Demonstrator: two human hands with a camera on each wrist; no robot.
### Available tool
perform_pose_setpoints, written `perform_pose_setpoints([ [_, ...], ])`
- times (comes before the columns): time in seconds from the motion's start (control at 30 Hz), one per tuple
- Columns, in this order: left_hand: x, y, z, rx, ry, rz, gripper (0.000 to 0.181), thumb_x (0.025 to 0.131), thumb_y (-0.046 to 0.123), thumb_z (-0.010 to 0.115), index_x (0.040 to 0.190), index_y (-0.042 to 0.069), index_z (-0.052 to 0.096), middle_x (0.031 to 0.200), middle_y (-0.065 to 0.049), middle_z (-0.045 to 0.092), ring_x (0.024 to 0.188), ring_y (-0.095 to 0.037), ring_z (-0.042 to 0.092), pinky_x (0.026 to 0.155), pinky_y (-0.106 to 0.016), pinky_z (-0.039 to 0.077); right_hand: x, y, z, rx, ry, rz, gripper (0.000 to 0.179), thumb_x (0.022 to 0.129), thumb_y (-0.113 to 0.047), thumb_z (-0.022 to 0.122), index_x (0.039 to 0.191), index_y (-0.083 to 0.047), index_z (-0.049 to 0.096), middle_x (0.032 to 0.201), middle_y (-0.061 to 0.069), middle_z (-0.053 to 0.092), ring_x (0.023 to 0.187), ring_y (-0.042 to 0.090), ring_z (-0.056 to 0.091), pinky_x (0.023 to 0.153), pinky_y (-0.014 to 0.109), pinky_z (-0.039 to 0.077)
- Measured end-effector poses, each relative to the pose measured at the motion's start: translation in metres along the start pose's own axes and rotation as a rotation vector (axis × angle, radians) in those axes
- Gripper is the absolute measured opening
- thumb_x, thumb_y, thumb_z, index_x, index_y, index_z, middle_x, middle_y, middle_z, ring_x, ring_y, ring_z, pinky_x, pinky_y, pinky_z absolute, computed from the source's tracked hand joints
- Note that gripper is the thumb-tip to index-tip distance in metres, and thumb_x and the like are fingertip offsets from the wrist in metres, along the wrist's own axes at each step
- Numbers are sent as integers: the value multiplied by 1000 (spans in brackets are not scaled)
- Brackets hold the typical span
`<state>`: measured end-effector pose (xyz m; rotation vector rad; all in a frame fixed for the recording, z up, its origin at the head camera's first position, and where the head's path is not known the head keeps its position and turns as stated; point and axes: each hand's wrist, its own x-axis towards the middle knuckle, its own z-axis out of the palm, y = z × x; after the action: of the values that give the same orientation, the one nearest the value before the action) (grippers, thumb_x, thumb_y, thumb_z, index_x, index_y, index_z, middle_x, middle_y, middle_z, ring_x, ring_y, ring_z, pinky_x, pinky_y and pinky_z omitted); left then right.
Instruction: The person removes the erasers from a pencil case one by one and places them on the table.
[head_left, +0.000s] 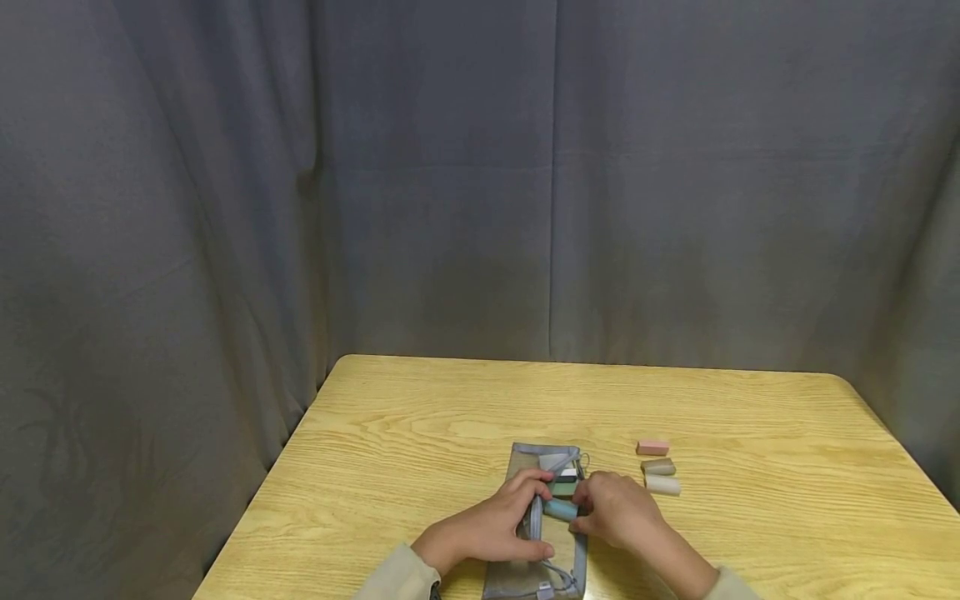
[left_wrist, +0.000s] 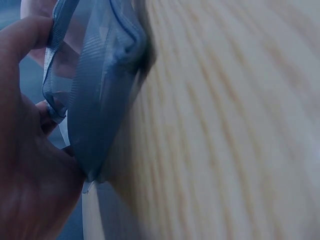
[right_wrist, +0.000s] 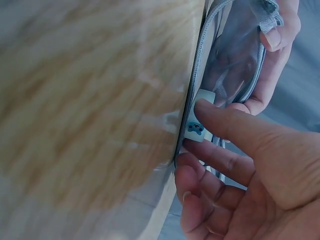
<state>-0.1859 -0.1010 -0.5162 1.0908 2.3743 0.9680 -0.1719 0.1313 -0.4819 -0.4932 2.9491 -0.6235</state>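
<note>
A see-through zip pouch (head_left: 575, 550) with grey-blue edging lies flat on the table, its zipped mouth parted. My left hand (head_left: 498, 521) grips the pouch's near zip edge and holds the mouth apart; in the left wrist view its fingers curl round the blue trim (left_wrist: 85, 105). At the mouth, my right hand (head_left: 618, 508) pinches a light blue eraser (head_left: 561, 509) between thumb and index finger. The right wrist view shows a small bear-like print on this eraser (right_wrist: 195, 128). Further inside the pouch are a green block (head_left: 564, 489) and a white-and-black block (head_left: 567, 475).
Right of the pouch, a pink eraser (head_left: 652, 447), a brown block (head_left: 658, 467) and a whitish block (head_left: 663, 485) lie in a loose column. The wooden table (head_left: 420, 400) has grey curtains (head_left: 450, 208) behind it and at its sides.
</note>
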Motion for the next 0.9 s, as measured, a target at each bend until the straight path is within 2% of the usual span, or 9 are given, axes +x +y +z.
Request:
perform_pose_setpoints([
  [0.17, 0, 1, 0, -5, 1, -3, 51, 96, 45, 64, 132, 18, 40, 162, 6, 17, 151, -20, 19, 118, -39, 31, -1, 0, 0, -14, 24, -14, 21, 71, -25, 92, 84, -17, 76, 71, -10, 60, 64, 7, 52, 55, 28, 44],
  [0.33, 0, 1, 0, -11, 1, -7, 50, 96, 45, 64, 131, 20, 40, 161, 7, 18, 150, -20, 20, 118, -39, 31, -3, 2, -2, 29, 15, 4, 20, 73, -26, 90, 85, -19, 75, 70, -10, 57, 62, 9, 49, 54, 27, 41],
  [0.57, 0, 2, 0, -5, 2, 4, 49, 97, 42, 65, 131, 18, 40, 162, 5, 18, 150, -21, 20, 118, -39, 31, -7, 12, -5, 87, 61, -47, 18, 75, -21, 88, 86, -19, 74, 70, -10, 57, 61, 8, 47, 52, 25, 39],
  [0.9, -1, 5, -2, -5, 5, -18, 53, 96, 44, 64, 133, 15, 41, 162, 6, 18, 151, -23, 19, 117, -41, 32, -13, 22, -15, 109, 90, -23, 16, 76, -15, 84, 87, -21, 75, 70, -11, 58, 54, 7, 46, 47, 23, 37],
])
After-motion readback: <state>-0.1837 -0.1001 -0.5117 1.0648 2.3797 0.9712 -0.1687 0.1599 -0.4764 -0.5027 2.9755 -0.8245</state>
